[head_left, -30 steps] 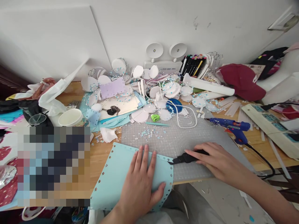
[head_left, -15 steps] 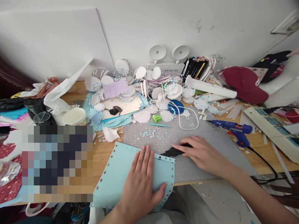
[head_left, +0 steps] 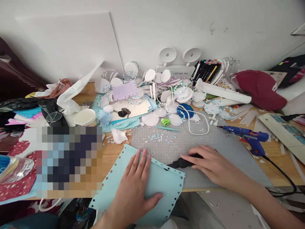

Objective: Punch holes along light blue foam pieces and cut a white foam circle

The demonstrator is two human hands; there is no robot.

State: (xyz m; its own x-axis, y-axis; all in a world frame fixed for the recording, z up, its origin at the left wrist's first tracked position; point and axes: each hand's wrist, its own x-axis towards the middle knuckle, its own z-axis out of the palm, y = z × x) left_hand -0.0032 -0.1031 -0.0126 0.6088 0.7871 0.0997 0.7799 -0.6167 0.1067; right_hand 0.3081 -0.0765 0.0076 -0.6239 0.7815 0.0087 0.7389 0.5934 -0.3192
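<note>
My left hand (head_left: 135, 184) lies flat, fingers spread, on a light blue sheet of paper (head_left: 164, 183). Flower-shaped holes run along the sheet's edges, and its far edge looks folded. The fingers of my right hand (head_left: 212, 163) are wrapped round a black hand-held hole punch (head_left: 182, 163), partly hidden under them. The narrow front of the punch meets the far edge of the paper, right of my left fingers. Beneath the punch is a grey cutting mat (head_left: 205, 140). The near part of the sheet hangs over the table's front edge.
A blue glue gun (head_left: 250, 135) lies at the right, near a power strip (head_left: 283, 130). Small confetti (head_left: 159, 136), a bright green tool (head_left: 165, 122) and a white cable (head_left: 188, 124) lie beyond my hands. White discs, pens and a paper cup (head_left: 85, 118) crowd the back.
The camera view has shifted, so the scene sits further right. My left hand has slid a little left and nearer on the paper, which has turned slightly. My right hand still grips the hole punch.
</note>
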